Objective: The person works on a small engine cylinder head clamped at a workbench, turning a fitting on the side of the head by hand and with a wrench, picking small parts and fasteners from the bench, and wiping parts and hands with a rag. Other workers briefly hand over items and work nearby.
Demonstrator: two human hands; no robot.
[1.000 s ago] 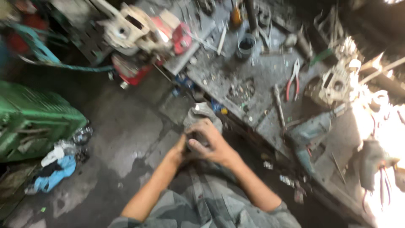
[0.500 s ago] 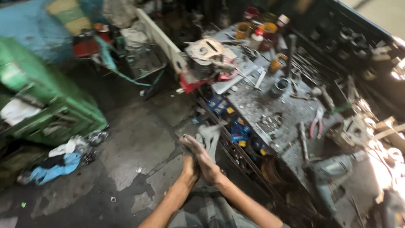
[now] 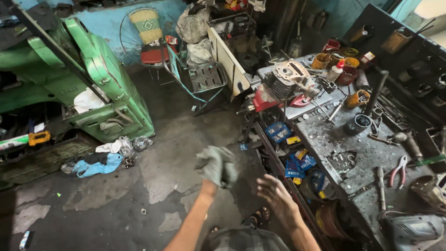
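Left hand [image 3: 214,168] clutches grey rag [image 3: 217,163]; blue packets [image 3: 294,166] under workbench [image 3: 367,153].

Matt grey cloth rag [image 3: 216,165], seemingly grimy; rough, stained metal workbench [image 3: 367,155].

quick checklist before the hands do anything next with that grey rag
1. Left hand grips the grey rag: ok, rag bunched over the fist.
2. Right hand free: ok, open and holding nothing.
3. Hands apart: ok, a gap shows between them.
4. Rag clear of the workbench: ok, it hangs over the floor.
5. Bench space near the right hand: not ok, pliers and loose parts crowd it.
6. Rag clean enough: cannot tell.
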